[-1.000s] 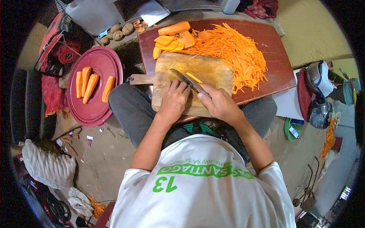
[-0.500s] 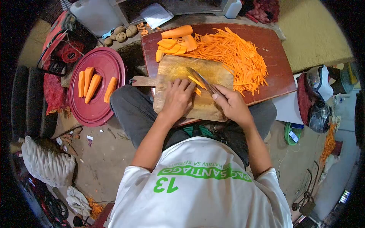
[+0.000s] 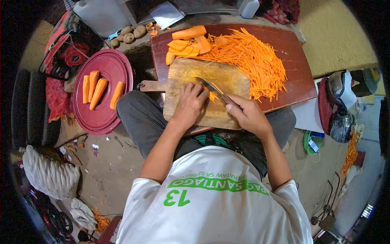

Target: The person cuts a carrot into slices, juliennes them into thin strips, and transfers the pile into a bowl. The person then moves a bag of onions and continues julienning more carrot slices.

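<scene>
Right hand [image 3: 248, 115] clenched on the steel knife [image 3: 212, 90], left hand [image 3: 188, 105] fingers pinning thin orange carrot strips [image 3: 213, 96] on the wooden chopping board [image 3: 211, 81].

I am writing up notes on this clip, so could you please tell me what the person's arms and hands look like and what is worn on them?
Both arms are bare from the short white sleeves of a T-shirt down. The shirt carries green lettering and a green number 13. The left hand and right hand wear no gloves; no watch, ring or bracelet shows.
</scene>
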Demonstrator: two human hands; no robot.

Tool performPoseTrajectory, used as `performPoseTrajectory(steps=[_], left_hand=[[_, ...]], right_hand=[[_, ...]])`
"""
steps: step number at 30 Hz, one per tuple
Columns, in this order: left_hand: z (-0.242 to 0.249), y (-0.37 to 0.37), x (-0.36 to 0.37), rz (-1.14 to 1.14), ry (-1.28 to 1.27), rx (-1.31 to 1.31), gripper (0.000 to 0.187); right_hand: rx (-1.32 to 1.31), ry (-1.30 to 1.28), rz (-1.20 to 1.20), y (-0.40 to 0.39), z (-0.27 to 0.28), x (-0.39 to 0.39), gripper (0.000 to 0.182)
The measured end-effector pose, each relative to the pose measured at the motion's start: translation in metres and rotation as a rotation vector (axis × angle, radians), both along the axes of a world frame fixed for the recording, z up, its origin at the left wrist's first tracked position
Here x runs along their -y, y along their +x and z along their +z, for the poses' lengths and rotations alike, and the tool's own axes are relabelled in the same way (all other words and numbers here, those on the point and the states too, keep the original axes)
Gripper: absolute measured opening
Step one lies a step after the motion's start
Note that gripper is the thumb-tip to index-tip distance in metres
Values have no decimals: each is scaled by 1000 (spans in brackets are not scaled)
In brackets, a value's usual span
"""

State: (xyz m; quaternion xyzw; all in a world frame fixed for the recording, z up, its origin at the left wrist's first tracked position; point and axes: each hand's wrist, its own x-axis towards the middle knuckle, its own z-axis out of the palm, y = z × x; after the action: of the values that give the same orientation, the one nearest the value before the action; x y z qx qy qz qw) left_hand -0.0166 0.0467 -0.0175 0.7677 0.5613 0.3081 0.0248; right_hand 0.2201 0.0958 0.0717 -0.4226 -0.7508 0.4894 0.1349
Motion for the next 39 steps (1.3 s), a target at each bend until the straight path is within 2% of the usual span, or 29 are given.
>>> performPoseTrajectory(steps=[9, 15, 18, 22, 26, 29, 35, 39], left_hand=[[1, 1, -2, 9, 34, -80, 35], [5, 4, -3, 29, 8, -59, 37], [5, 2, 0, 27, -10, -40, 37], [0, 0, 4, 26, 17, 61, 37], [8, 3, 1, -11, 63, 28, 36], [6, 3, 1, -25, 34, -12, 33], [4, 3, 0, 12, 98, 64, 30], [7, 6, -2, 2, 84, -2, 25]], right_hand=[[128, 130, 91, -1, 5, 0, 33], [71, 156, 75, -14, -6, -7, 35], [-14, 20, 22, -13, -14, -14, 38], [-125, -34, -49, -10, -15, -13, 41], [-168, -4, -44, -10, -18, -12, 41], [-173, -82, -81, -15, -18, -7, 42], [-231, 6, -66, -24, -19, -10, 40], [-253, -19, -46, -25, -22, -9, 40]])
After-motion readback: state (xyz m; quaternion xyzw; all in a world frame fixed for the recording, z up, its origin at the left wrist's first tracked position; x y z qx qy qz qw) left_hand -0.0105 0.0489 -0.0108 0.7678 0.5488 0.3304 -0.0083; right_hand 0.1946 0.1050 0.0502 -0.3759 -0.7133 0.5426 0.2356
